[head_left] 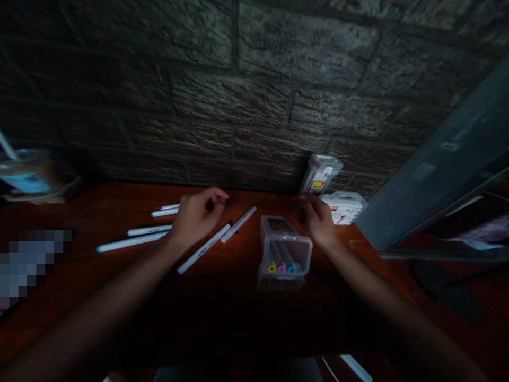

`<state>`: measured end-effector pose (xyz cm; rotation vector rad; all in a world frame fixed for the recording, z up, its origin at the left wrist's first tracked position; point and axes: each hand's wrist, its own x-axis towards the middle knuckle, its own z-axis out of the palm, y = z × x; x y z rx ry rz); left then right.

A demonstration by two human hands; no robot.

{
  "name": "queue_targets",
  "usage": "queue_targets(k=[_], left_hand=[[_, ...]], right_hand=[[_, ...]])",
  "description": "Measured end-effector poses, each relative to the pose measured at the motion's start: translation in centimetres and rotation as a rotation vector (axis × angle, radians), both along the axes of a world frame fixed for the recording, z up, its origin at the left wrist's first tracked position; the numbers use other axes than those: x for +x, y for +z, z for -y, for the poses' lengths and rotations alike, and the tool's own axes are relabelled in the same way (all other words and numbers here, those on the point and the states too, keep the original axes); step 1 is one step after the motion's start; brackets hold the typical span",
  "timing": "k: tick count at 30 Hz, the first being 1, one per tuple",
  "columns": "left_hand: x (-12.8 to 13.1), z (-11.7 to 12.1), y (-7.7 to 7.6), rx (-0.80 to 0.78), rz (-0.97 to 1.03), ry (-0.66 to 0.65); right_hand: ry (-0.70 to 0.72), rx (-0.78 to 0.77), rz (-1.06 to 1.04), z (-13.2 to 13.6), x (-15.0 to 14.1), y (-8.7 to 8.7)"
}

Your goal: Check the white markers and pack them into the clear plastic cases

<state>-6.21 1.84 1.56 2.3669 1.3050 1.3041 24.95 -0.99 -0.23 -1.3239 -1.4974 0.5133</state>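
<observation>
My left hand (201, 215) hovers over the pens at the table's middle left. Its fingers are loosely curved with a gap between them, and nothing is visible in them. Beneath and beside it are several white pens, among them a dark-tipped pen (204, 249) and another white pen (238, 224). A clear plastic case (306, 245) lies on its side, its open end toward me, with yellow-, pink- and blue-ended markers (281, 260) inside. Just right of the case is my right hand (318, 218), fingers loosely bent and partly in shadow, with no object seen in it.
By the brick wall (258, 101), an upright clear case (321, 172) stands behind a white box of pens (344, 208). A drink cup with a straw (27, 172) is at far left on the wooden table (234, 313). A grey metal post (429, 154) rises at right.
</observation>
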Motion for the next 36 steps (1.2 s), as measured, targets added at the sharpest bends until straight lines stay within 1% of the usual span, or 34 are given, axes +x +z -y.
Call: queue_targets(k=[2,6,9,13,15,17,20,25,27,29,32,34,36], left_hand=[[-0.1,-0.4,-0.2,-0.068,-0.065,-0.015],[-0.6,-0.9,-0.4,-0.259,-0.272,-0.086],[-1.6,-1.1,-0.3,-0.378,-0.41,-0.154],[-2.8,-1.4,-0.2,-0.598,-0.493,-0.282],[-3.2,-1.5,-0.3,-0.634,-0.523,-0.318],[-3.2,-1.5,-0.3,-0.674,-0.549,-0.327],[-3.0,-1.3,-0.3,-0.728,-0.571,-0.302],[-2.9,-1.4,-0.2,-0.683,-0.581,-0.21],[-3.2,-1.6,-0.1,-0.676,-0.554,-0.202],[-3.4,-1.8,0.0,-0.669,-0.517,-0.162],[-3.2,-1.6,0.5,-0.729,-0.385,-0.063],[-2.6,-1.3,0.8,-0.772,-0.252,-0.034],[-2.0,-0.9,1.0,-0.753,-0.16,-0.004]], right_hand=[[0.021,-0.011,-0.034,0.3,0.3,-0.3],[0.096,-0.02,0.05,0.3,0.4,-0.3],[0.127,-0.013,0.064,0.0,0.5,-0.7],[0.14,0.009,0.071,-0.3,0.6,-1.1],[0.133,0.024,0.081,-0.4,0.6,-1.2],[0.121,0.035,0.096,-0.5,0.6,-1.1],[0.123,0.035,0.09,-0.5,0.5,-1.2],[0.148,0.03,0.043,-0.7,0.5,-1.6],[0.153,0.02,0.036,-0.8,0.6,-1.8],[0.155,0.015,0.026,-0.8,0.6,-1.9],[0.155,0.016,0.013,-0.8,0.6,-1.9],[0.154,0.019,0.016,-0.7,0.6,-1.9],[0.151,0.023,0.03,-0.7,0.5,-1.7]])
